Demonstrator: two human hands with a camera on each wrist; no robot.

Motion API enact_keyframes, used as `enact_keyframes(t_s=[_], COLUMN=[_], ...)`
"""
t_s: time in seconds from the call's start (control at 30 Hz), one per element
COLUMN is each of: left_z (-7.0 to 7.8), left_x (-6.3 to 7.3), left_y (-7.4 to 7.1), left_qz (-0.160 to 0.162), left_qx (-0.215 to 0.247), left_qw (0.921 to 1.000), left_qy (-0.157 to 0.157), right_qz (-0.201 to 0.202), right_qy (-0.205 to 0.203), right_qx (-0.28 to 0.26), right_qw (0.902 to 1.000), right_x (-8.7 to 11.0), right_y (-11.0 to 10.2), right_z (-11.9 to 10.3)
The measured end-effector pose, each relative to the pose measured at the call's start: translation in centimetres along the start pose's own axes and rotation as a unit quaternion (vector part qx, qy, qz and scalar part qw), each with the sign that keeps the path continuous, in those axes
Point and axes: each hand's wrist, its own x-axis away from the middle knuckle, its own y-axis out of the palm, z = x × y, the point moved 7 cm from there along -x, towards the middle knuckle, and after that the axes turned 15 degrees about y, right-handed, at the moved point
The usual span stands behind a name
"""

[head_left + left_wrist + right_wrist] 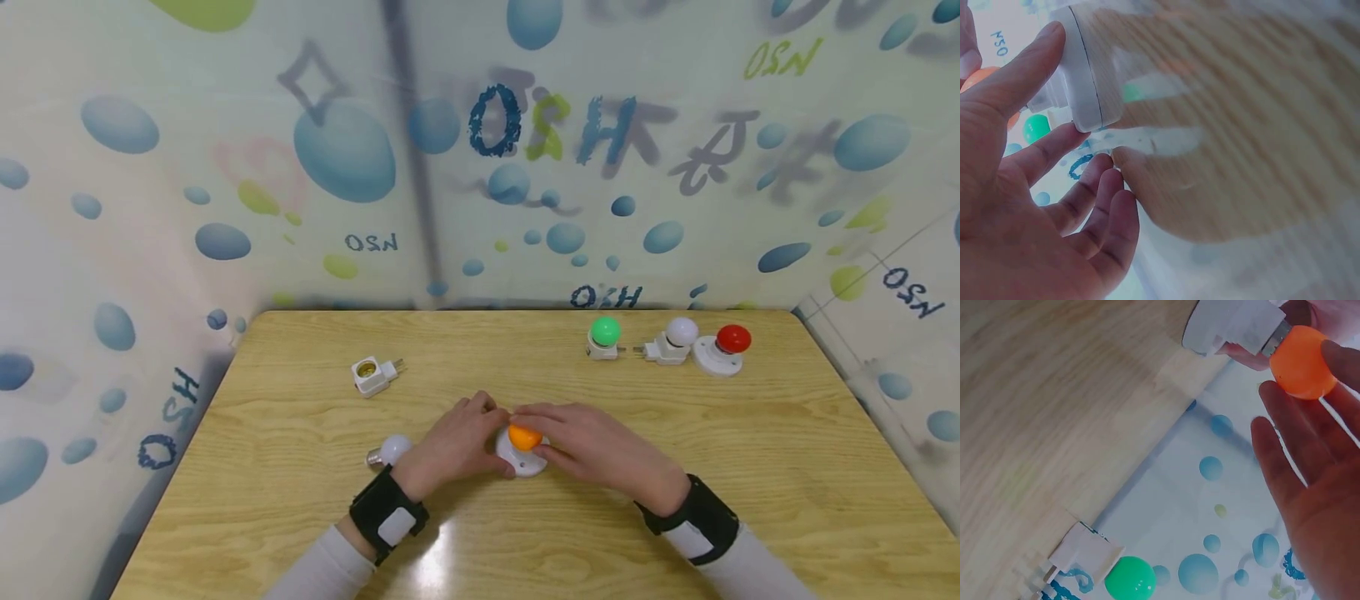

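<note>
A round white lamp base (pixel 517 464) stands on the table between both hands. In its socket sits an orange bulb (pixel 524 438); a strip of metal thread shows between bulb and socket in the right wrist view. My left hand (pixel 465 440) grips the rim of the base between thumb and forefinger, its other fingers loosely bent, as the left wrist view shows. With thumb and fingers my right hand (pixel 592 442) holds the orange bulb (pixel 1300 362). Just left of my left hand lies a loose white bulb (pixel 395 449), partly hidden by the wrist.
An unfilled white plug socket (pixel 371 377) lies at the back left. At the back right stand a green bulb (pixel 605 332) and a white bulb (pixel 682 332) in plug sockets, beside a red bulb (pixel 732 339) on a round base (pixel 716 360). A patterned curtain hangs behind the table.
</note>
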Motion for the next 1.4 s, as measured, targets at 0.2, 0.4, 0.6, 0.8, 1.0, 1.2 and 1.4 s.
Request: enact_keyframes(t_s=[0.2, 0.4, 0.6, 0.8, 1.0, 1.2, 1.4], left_z=[0.1, 0.1, 0.0, 0.2, 0.1, 0.0, 0.0], left_x=[0.0, -0.1, -0.1, 0.0, 0.1, 0.1, 0.2], left_y=[0.0, 0.0, 0.0, -0.1, -0.1, 0.0, 0.0], left_qz=[0.0, -0.001, -0.002, 0.004, 0.006, 0.002, -0.003], left_qx=[0.004, 0.0, 0.002, -0.004, -0.006, 0.006, 0.013], left_qw=[1.0, 1.0, 1.0, 1.0, 0.9999, 1.0, 0.9998], left_qy=[0.0, 0.0, -0.003, 0.002, 0.006, 0.0, -0.013], right_qz=[0.062, 0.086, 0.092, 0.056, -0.02, -0.03, -0.025], right_qy=[0.016, 0.028, 0.053, 0.07, 0.043, -0.022, -0.035], right_qx=[0.026, 0.042, 0.059, 0.035, -0.022, 0.008, 0.014], right_qw=[0.9976, 0.995, 0.9926, 0.9953, 0.9987, 0.9993, 0.999], right_x=[-0.2, -0.3, -0.3, -0.2, 0.0, 0.0, 0.0], right_y=[0.0, 0.2, 0.5, 0.5, -0.1, -0.4, -0.4], right_z=[-0.1, -0.4, -0.3, 0.0, -0.4, -0.8, -0.9])
